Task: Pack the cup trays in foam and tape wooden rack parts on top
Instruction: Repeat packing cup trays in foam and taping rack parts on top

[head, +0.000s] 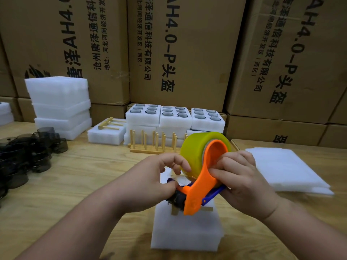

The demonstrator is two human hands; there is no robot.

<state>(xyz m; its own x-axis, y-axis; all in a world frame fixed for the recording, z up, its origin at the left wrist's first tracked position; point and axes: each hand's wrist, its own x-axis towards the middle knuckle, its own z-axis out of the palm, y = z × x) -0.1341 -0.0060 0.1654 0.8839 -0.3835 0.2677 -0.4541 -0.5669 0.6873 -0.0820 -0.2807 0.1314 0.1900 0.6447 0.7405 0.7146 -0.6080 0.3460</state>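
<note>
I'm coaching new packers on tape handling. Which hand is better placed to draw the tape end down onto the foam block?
Probably the left hand: its fingertips are at the tape roll face and cutter end, above the foam block. The right hand grips the orange dispenser.

Bare table [78,184] left of foam block [185,235]; dark cups [28,152] far left, foam sheets [287,171] right.

On the plywood table [78,177] we see a foam block [185,231] nearest us, foam sheets [287,171] right, dark cups [22,154] left, a wooden rack [150,145], and stacked foam trays [174,119] behind.
</note>
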